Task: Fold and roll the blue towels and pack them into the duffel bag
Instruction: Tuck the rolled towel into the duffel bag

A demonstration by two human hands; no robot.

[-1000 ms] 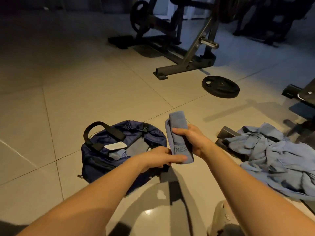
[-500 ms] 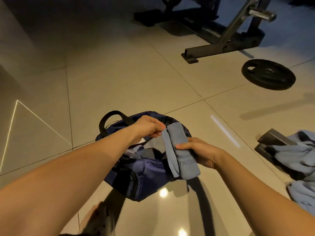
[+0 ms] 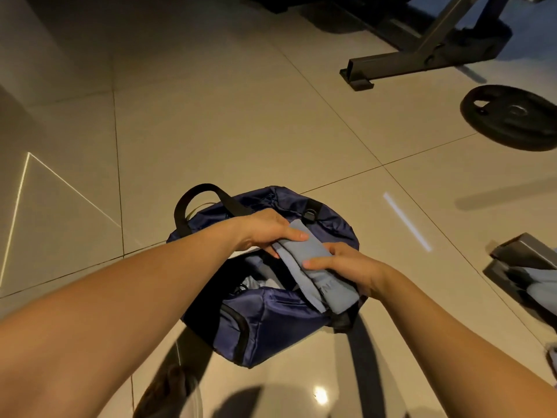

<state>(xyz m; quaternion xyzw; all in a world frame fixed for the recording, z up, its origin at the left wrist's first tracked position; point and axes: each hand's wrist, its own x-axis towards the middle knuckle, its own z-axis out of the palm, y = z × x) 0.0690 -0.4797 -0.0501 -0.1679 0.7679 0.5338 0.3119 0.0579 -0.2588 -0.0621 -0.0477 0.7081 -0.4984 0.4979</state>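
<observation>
A navy duffel bag [image 3: 271, 321] with a black handle lies open on the tiled floor. Over its opening I hold a rolled blue towel [image 3: 313, 267], tilted, its lower end toward me. My left hand [image 3: 265, 230] grips the towel's upper end. My right hand [image 3: 346, 263] holds its middle, thumb on top. Pale cloth shows inside the bag under the towel. Loose blue towels [image 3: 539, 291] lie at the right edge, mostly cut off.
A black weight plate [image 3: 509, 116] lies on the floor at the upper right. A gym machine's black frame [image 3: 422, 52] stands behind it. A grey metal foot [image 3: 524, 254] sits by the loose towels. My shoe [image 3: 171, 393] shows at the bottom.
Both hands have carried the rolled towel left and down, from beside the bag to over its opening. My view has swung left, so the loose towel heap has slid to the right edge.
</observation>
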